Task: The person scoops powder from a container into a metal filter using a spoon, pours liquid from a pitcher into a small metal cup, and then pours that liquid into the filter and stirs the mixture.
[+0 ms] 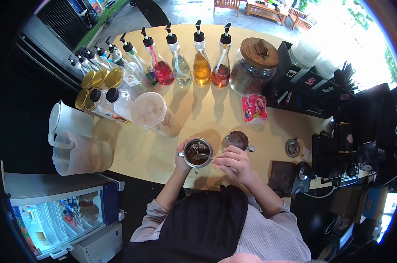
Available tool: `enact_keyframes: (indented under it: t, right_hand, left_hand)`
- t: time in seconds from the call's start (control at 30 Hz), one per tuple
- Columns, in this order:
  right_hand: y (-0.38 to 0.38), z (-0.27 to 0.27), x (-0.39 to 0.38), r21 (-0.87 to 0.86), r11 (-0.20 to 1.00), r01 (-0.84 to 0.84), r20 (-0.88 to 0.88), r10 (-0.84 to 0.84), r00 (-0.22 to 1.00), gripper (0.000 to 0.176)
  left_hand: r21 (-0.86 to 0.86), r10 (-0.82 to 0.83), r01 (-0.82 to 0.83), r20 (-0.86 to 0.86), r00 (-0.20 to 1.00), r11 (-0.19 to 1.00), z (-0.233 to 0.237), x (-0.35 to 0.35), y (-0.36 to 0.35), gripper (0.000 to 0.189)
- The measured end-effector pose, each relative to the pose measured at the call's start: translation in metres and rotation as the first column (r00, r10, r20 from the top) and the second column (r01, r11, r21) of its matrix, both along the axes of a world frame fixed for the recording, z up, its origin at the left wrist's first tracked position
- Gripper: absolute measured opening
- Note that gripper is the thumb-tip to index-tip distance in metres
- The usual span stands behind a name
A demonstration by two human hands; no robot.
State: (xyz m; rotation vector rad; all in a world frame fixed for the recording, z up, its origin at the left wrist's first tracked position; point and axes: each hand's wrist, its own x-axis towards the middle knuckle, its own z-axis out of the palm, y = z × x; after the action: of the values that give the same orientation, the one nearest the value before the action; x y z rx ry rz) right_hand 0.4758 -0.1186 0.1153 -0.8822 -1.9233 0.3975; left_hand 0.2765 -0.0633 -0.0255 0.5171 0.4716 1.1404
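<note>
A metal cup with dark brown liquid and some foam stands near the counter's front edge. My left hand is wrapped round its left side. In my right hand, the fingers pinch the handle of a spoon, whose bowl dips into the liquid. Just behind my right hand sits a second metal cup with its handle to the right. A tall lidded plastic container is to the left, behind my left hand.
Pump bottles line the back of the counter, beside a wooden-lidded glass jar and a pink packet. Plastic pitchers stand at left. A coffee machine and a dark cloth are at right.
</note>
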Motion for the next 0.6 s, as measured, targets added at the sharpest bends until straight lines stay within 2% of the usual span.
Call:
enact_keyframes:
  t: [0.1, 0.17, 0.27, 0.43, 0.53, 0.6]
  right_hand:
    - [-0.006, -0.002, -0.002, 0.012, 0.999, -0.038, 0.02, 0.038, 0.999, 0.018]
    - [-0.011, -0.01, -0.003, 0.061, 0.998, -0.02, 0.043, 0.017, 0.999, 0.019]
    - [-0.011, -0.011, -0.006, 0.149, 0.988, 0.032, 0.086, -0.045, 0.995, 0.019]
    - [-0.013, -0.009, -0.011, 0.171, 0.985, 0.031, 0.132, -0.054, 0.99, 0.019]
    - [-0.012, -0.009, -0.013, 0.223, 0.97, 0.1, 0.173, -0.141, 0.975, 0.019]
    - [-0.012, -0.011, -0.021, 0.283, 0.957, 0.06, 0.209, -0.123, 0.97, 0.019]
  left_hand:
    - [0.053, -0.006, 0.008, -0.034, 0.999, 0.999, -0.002, 0.001, 0.0, 0.056]
    - [0.012, 0.041, -0.04, -0.107, 0.993, 0.999, -0.001, 0.005, -0.001, 0.052]
    - [0.055, 0.052, -0.045, -0.144, 0.988, 0.997, -0.007, 0.011, 0.002, 0.053]
    - [0.063, 0.021, -0.014, -0.112, 0.993, 0.998, -0.011, 0.015, 0.008, 0.054]
    - [0.067, 0.008, -0.002, -0.101, 0.995, 0.998, -0.009, 0.015, 0.008, 0.056]
    - [0.068, 0.002, 0.005, -0.107, 0.994, 0.998, -0.004, 0.015, 0.007, 0.057]
